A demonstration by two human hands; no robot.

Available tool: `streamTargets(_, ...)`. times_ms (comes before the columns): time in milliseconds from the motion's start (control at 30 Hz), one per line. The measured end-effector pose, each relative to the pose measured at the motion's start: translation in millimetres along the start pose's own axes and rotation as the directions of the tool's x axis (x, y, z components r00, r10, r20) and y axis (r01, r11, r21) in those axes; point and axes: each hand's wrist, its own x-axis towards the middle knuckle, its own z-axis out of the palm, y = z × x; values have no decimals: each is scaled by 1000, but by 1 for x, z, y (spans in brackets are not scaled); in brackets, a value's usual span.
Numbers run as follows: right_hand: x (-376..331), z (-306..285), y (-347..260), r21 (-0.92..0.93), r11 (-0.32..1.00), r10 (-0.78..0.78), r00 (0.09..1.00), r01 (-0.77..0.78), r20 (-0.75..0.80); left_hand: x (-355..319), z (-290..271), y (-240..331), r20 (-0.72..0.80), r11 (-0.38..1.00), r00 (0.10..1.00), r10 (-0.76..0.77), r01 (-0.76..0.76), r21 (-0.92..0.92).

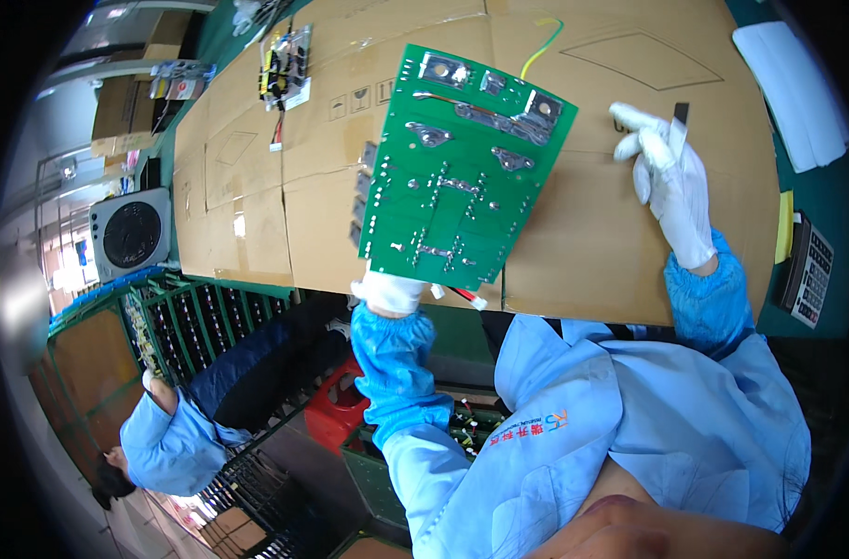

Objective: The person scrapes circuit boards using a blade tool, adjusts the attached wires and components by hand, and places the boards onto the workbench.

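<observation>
My left hand [392, 293], in a white glove, holds a green circuit board [462, 191] up over the cardboard. Its solder side shows, and the board hides most of that hand's fingers. A yellow-green wire [542, 48] sticks out at the board's far edge, and a small white connector [479, 304] on red and black leads hangs below its near edge. To the right, apart from the board, my gloved right hand [671, 191] is closed on a thin flat strip [679, 126], pale below and dark at its end; its exact kind cannot be made out.
Flattened cardboard [331, 224] covers the table. Another electronic assembly [285, 70] lies at the far left. A calculator [807, 275] and white sheets [793, 93] are at the right. A fan [130, 233], a red stool [336, 410] and a co-worker [182, 438] are at the left.
</observation>
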Motion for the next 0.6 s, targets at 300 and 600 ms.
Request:
streamTargets(300,-11,8,0,67,996,40,970,-58,240,3,42,-14,-54,997,998,41,-45,-68)
streamTargets(600,-19,7,1,134,991,-13,964,-23,265,2,38,-16,-102,992,995,9,-22,-127)
